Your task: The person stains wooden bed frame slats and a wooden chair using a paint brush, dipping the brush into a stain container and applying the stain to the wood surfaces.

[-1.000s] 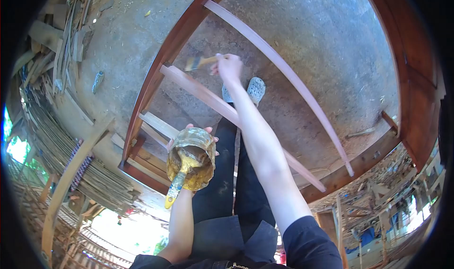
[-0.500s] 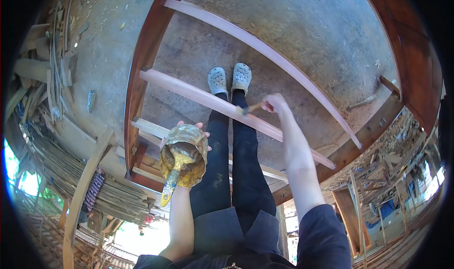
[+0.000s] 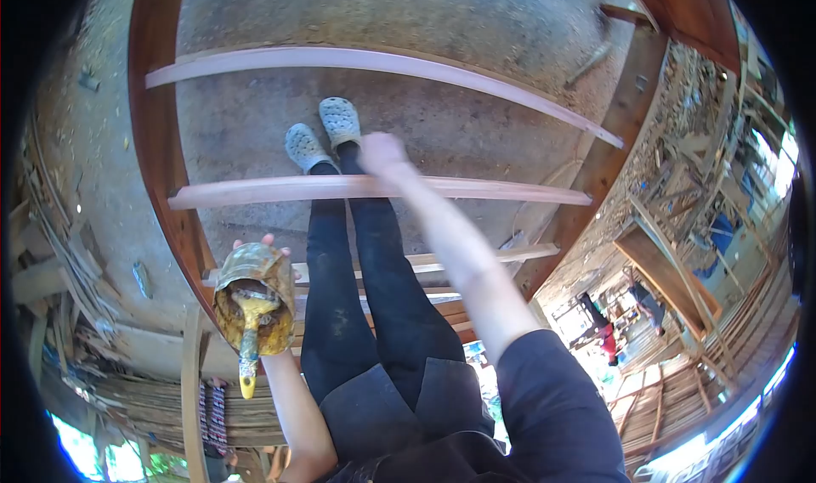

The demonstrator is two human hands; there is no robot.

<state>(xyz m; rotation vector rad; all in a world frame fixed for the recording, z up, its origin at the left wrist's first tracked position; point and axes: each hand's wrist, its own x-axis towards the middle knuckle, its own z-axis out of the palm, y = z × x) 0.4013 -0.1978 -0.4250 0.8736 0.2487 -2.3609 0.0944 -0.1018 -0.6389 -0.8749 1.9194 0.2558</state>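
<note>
My left hand [image 3: 269, 240] is wrapped round a stained, cut-open plastic container [image 3: 265, 265], its mouth tilted toward me. A paintbrush with a yellow-tipped handle [image 3: 248, 347] rests inside, the handle sticking out over the rim. Over the middle pinkish wooden slat [image 3: 476, 189], near the shoes, is my right hand [image 3: 384, 153], closed and blurred by motion. The small brush it grips in the earlier view is hidden now. That slat spans the reddish-brown wooden frame [image 3: 153, 135], and a second pinkish slat [image 3: 365, 58] crosses farther away.
My shoes [image 3: 339, 119] stand on the concrete floor within the frame. Paler slats [image 3: 527, 252] cross nearer my legs. Stacked wood strips [image 3: 149, 411] and an upright post [image 3: 192, 389] are at left. Scrap wood and a brown panel [image 3: 667, 275] lie at right; people appear in the background.
My view has turned, so the frame and slats appear rotated. My right hand has swept leftward along the middle slat, and its brush has gone out of sight. My left hand still holds the container.
</note>
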